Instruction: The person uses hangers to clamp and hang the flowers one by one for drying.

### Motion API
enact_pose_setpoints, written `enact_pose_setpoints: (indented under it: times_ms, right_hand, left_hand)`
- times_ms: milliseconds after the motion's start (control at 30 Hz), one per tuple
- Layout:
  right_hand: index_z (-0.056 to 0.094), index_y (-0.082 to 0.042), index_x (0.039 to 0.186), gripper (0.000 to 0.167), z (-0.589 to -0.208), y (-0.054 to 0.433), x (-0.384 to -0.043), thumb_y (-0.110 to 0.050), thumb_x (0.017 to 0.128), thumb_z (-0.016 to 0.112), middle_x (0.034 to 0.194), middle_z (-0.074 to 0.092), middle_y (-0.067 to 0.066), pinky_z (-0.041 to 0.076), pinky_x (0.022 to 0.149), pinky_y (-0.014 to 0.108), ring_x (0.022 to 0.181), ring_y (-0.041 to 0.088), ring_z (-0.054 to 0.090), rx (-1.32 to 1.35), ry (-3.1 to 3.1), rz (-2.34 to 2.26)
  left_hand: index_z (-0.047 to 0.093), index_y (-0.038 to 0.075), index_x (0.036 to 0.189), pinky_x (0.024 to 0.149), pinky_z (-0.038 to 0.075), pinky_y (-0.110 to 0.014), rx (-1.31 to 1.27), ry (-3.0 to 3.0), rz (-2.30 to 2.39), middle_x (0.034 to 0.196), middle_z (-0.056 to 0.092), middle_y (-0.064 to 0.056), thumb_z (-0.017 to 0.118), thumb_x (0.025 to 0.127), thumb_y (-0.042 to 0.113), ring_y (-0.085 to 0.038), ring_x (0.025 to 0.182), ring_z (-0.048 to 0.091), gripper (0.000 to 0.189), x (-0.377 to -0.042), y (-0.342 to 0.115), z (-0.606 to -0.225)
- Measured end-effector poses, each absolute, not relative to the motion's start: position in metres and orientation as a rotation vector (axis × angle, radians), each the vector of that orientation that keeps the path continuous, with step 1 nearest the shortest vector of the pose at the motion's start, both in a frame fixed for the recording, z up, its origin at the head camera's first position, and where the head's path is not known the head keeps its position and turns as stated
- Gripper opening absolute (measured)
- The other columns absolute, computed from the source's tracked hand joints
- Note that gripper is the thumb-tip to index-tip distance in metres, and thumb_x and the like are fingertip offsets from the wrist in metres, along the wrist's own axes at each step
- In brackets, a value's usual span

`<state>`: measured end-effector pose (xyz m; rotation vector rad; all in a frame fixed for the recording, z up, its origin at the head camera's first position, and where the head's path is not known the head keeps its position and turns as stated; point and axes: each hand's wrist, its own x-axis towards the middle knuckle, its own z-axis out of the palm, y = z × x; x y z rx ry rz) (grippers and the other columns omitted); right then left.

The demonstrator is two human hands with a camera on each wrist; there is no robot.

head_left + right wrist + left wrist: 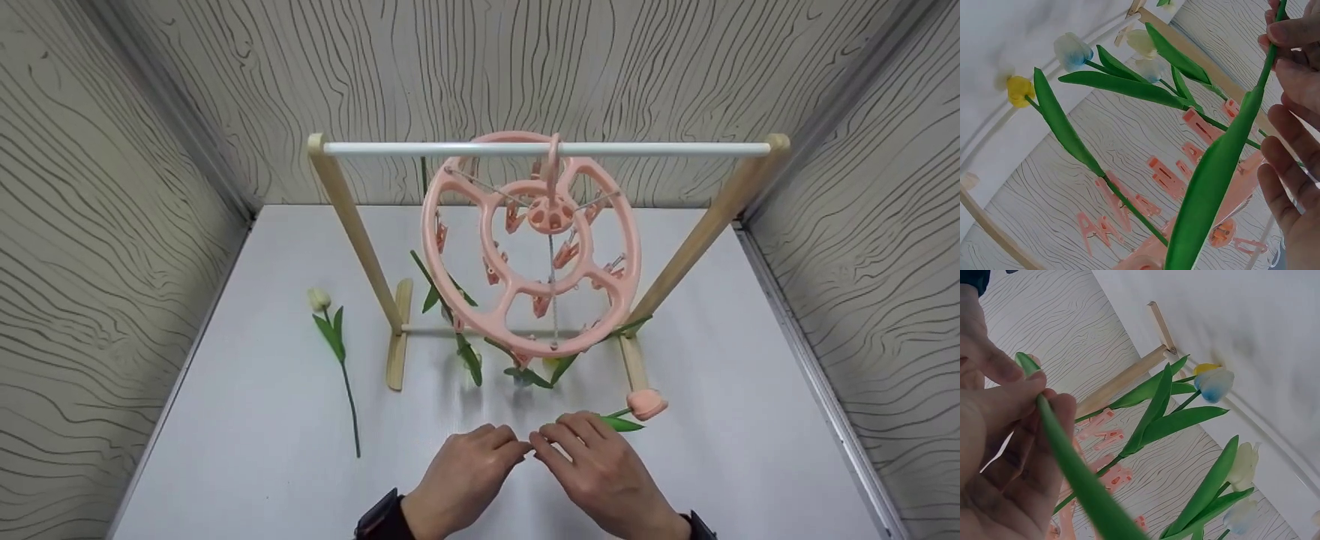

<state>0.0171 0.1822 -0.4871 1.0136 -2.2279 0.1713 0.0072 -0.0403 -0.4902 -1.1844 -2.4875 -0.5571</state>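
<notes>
A pink tulip [647, 404] with a green leaf lies sideways at my hands, its head showing beyond the right one. My left hand [476, 471] pinches its stem between thumb and fingers; in the left wrist view the green stem [1078, 472] runs from that grip toward the camera. Beside it, my right hand [600, 469] also pinches the stem, fingertips close to the left ones. Its other fingers spread loosely in the right wrist view, where the broad leaf [1207, 180] fills the foreground. Just beyond both hands hangs a pink round clip hanger [489, 324].
The hanger hooks over a white bar [420, 150] on a wooden stand [360, 247]. Its clips hold several tulips head down, including a yellow tulip [1020, 91] and a blue-white tulip [1072, 52]. A white tulip [319, 299] lies on the table [247, 420] at left.
</notes>
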Motion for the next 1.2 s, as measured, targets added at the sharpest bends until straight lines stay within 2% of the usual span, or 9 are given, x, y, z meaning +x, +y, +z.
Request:
enact_pose_setpoints:
  times_ms: [533,667,767,867,933,1033,1100,1167,1200]
  right_hand:
    - [0.082,-0.015,0.095,0.067,-0.496,0.19,0.013,-0.02,0.122,0.021,0.088,0.068,-0.005,0.059,0.073,0.02,0.082,0.008,0.062,1.046,-2.329,0.148]
    - [0.084,-0.015,0.099,0.013,-0.498,0.199,0.012,-0.007,0.101,0.074,0.089,0.07,-0.005,0.062,0.075,0.021,0.083,0.009,0.063,1.021,-2.38,0.186]
    - [0.084,-0.017,0.098,0.037,-0.5,0.205,0.01,-0.001,0.066,0.097,0.089,0.071,-0.005,0.062,0.074,0.021,0.082,0.009,0.063,0.982,-2.397,0.232]
    - [0.084,-0.018,0.095,0.03,-0.505,0.21,0.007,-0.002,0.072,0.094,0.087,0.07,-0.007,0.059,0.07,0.02,0.08,0.007,0.063,0.94,-2.373,0.311]
    - [0.084,-0.018,0.093,0.008,-0.509,0.213,0.005,-0.011,0.089,0.086,0.086,0.07,-0.008,0.051,0.076,0.015,0.078,0.007,0.064,0.916,-2.336,0.406]
    - [0.083,-0.018,0.092,0.022,-0.515,0.216,0.001,-0.027,0.105,0.069,0.086,0.069,-0.008,0.04,0.074,0.015,0.077,0.007,0.066,0.889,-2.281,0.563]
    - [0.084,-0.017,0.093,0.021,-0.519,0.216,0.0,-0.027,0.105,0.069,0.087,0.07,-0.007,0.039,0.074,0.012,0.077,0.007,0.067,0.872,-2.266,0.679]
    - [0.084,-0.016,0.094,0.003,-0.522,0.215,0.0,-0.013,0.093,0.083,0.088,0.071,-0.006,0.049,0.071,0.007,0.079,0.007,0.067,0.847,-2.273,0.796]
    - [0.084,-0.015,0.095,0.014,-0.524,0.214,0.0,-0.005,0.086,0.088,0.089,0.071,-0.004,0.052,0.066,0.01,0.079,0.007,0.067,0.832,-2.276,0.861]
  left_hand:
    - [0.083,0.018,0.103,0.065,0.054,-0.007,-1.061,-2.626,-0.642,0.088,0.074,0.008,0.088,0.092,0.015,0.0,0.078,0.069,0.012,0.009,-0.042,-0.488]
    - [0.083,0.017,0.105,0.064,0.054,-0.009,-0.995,-2.684,-0.689,0.091,0.076,0.007,0.088,0.092,0.019,-0.001,0.081,0.068,0.014,0.008,-0.052,-0.485]
    - [0.082,0.016,0.105,0.064,0.053,-0.01,-0.947,-2.677,-0.74,0.091,0.076,0.007,0.09,0.09,0.023,-0.002,0.081,0.068,0.018,0.008,-0.06,-0.485]
    - [0.082,0.015,0.105,0.067,0.056,-0.011,-0.894,-2.639,-0.861,0.092,0.078,0.005,0.093,0.087,0.022,-0.005,0.082,0.07,0.022,0.006,-0.066,-0.487]
    - [0.081,0.014,0.106,0.07,0.059,-0.012,-0.857,-2.616,-1.0,0.093,0.079,0.004,0.094,0.086,0.018,-0.007,0.084,0.073,0.024,0.005,-0.069,-0.488]
    - [0.079,0.013,0.109,0.075,0.065,-0.017,-0.806,-2.562,-1.24,0.096,0.08,0.002,0.093,0.086,0.011,-0.011,0.087,0.077,0.027,0.002,-0.07,-0.489]
    - [0.078,0.014,0.111,0.077,0.067,-0.02,-0.761,-2.521,-1.399,0.099,0.081,0.001,0.092,0.086,0.008,-0.013,0.088,0.079,0.028,-0.001,-0.069,-0.489]
    - [0.077,0.015,0.112,0.077,0.069,-0.024,-0.715,-2.47,-1.54,0.101,0.082,0.0,0.091,0.088,0.008,-0.014,0.089,0.079,0.028,-0.003,-0.067,-0.49]
    - [0.077,0.016,0.112,0.077,0.069,-0.025,-0.691,-2.445,-1.608,0.101,0.082,-0.001,0.09,0.088,0.008,-0.014,0.09,0.079,0.028,-0.003,-0.066,-0.491]
